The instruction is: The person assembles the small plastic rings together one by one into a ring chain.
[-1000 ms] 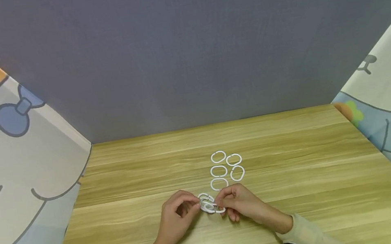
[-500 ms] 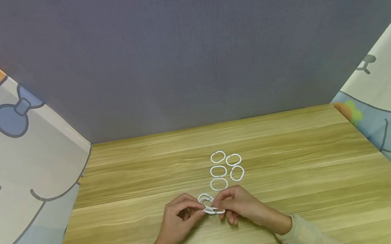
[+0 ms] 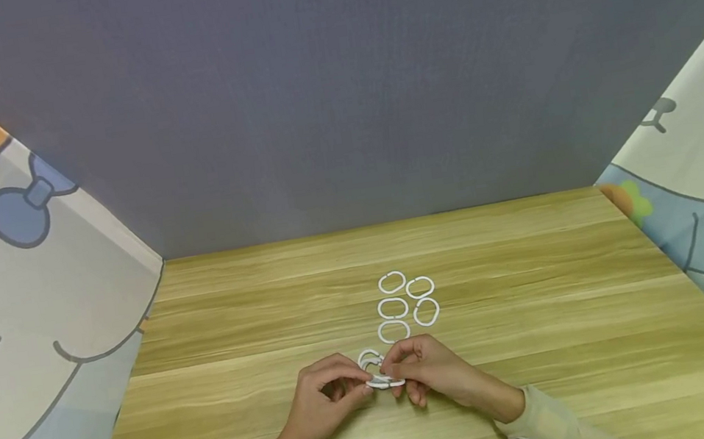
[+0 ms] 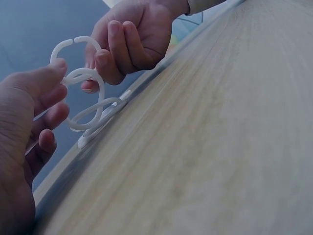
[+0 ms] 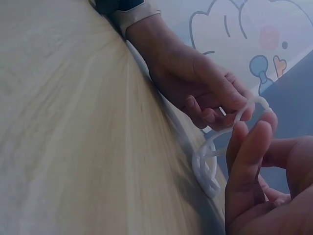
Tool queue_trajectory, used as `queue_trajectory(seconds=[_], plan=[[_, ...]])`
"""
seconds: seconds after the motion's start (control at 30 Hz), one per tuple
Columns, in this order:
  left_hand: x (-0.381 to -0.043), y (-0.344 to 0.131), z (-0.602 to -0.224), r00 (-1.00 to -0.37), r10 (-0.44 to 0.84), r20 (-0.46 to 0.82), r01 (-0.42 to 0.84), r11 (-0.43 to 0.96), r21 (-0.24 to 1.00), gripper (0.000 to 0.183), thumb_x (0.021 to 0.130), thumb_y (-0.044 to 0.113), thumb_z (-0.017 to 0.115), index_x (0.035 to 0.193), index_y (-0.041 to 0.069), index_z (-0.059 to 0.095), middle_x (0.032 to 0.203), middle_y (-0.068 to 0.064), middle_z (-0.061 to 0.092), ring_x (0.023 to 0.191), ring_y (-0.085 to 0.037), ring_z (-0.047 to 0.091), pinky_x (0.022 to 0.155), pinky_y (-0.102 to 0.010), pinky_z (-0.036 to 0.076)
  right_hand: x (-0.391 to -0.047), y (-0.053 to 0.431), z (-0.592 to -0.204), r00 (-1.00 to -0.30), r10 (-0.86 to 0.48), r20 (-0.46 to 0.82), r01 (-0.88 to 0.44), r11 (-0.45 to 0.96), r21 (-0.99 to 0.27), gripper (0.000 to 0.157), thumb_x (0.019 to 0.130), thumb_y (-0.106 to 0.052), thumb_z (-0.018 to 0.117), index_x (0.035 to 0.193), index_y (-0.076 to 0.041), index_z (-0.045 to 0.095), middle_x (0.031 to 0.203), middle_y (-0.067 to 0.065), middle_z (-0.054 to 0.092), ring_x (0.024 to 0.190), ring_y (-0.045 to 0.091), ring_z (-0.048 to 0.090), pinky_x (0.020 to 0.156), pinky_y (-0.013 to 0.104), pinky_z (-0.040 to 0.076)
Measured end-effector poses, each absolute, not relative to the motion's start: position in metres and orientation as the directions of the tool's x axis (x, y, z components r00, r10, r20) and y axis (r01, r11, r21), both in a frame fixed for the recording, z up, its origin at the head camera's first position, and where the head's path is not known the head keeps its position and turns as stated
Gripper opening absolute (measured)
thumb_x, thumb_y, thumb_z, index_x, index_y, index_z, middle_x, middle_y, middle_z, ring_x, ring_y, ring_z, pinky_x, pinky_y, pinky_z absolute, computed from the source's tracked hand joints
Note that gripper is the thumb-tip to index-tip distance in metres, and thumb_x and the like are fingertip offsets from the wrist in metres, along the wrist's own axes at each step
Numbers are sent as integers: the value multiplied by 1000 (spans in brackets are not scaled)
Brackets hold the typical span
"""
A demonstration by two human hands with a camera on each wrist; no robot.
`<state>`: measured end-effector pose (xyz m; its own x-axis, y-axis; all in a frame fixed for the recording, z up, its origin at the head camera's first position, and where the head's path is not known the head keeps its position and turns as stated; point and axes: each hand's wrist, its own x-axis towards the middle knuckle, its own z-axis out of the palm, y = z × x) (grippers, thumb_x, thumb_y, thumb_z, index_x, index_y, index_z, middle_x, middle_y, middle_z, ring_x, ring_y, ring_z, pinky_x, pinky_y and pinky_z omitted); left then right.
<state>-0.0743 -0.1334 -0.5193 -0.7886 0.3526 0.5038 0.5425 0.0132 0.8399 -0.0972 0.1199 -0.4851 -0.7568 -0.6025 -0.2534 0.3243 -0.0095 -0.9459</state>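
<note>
My left hand (image 3: 330,394) and right hand (image 3: 430,370) meet near the table's front edge. Between them is a white oval ring (image 4: 102,90) with a small gap, resembling a plastic shower curtain ring. In the left wrist view, its gap is uppermost, and the left thumb and fingers pinch one side. The right hand's fingertips pinch the opposite side, seen closely in the right wrist view. Several similar rings (image 5: 199,169) hang linked below and reach down to the tabletop. Fingers partly cover the links, so their exact joining is hard to follow.
Beyond the hands, several loose white rings (image 3: 391,299) lie flat in two uneven columns on the wooden table (image 3: 239,323). A grey panel (image 3: 337,103) stands along the back. Cartoon-printed panels (image 3: 56,303) flank both sides.
My left hand has shifted slightly right and down, and the held ring has tilted to look narrower from above. My right hand stays nearly in place. The loose rings lie unmoved.
</note>
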Motion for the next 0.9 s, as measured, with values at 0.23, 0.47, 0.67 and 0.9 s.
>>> queue_trajectory(seconds=[0.23, 0.47, 0.67, 0.9], plan=[[-72, -134, -518, -844, 318, 431, 487, 121, 865, 21, 94, -1, 85, 102, 17, 81, 86, 2, 75, 67, 1, 53, 51, -20, 46, -97, 118, -486, -762, -592, -262, 323, 3, -946, 19, 111, -9, 65, 111, 10, 69, 76, 3, 76, 51, 0, 61, 48, 15, 51], [-72, -134, -518, -861, 284, 421, 474, 149, 868, 15, 94, -1, 86, 100, 11, 80, 83, 1, 72, 64, -1, 51, 50, -22, 46, -97, 120, -482, -817, -538, -206, 200, 72, -977, 21, 110, -8, 66, 112, 12, 69, 79, 16, 77, 52, 2, 61, 48, 17, 52], [-73, -133, -517, -852, 275, 447, 495, 140, 858, 17, 92, -4, 86, 100, 10, 79, 83, -2, 74, 63, -2, 52, 49, -22, 47, -102, 128, -477, -860, -477, -180, 124, 147, -981, 25, 110, -12, 69, 115, 13, 69, 81, 18, 74, 53, 5, 61, 49, 19, 52], [-74, -132, -517, -850, 261, 457, 501, 138, 854, 22, 91, -7, 86, 101, 11, 79, 83, -4, 74, 63, -2, 52, 49, -22, 46, -109, 138, -474, -910, -396, -124, 30, 236, -971, 19, 107, -7, 71, 118, 9, 71, 83, 14, 74, 55, 9, 60, 49, 21, 53]])
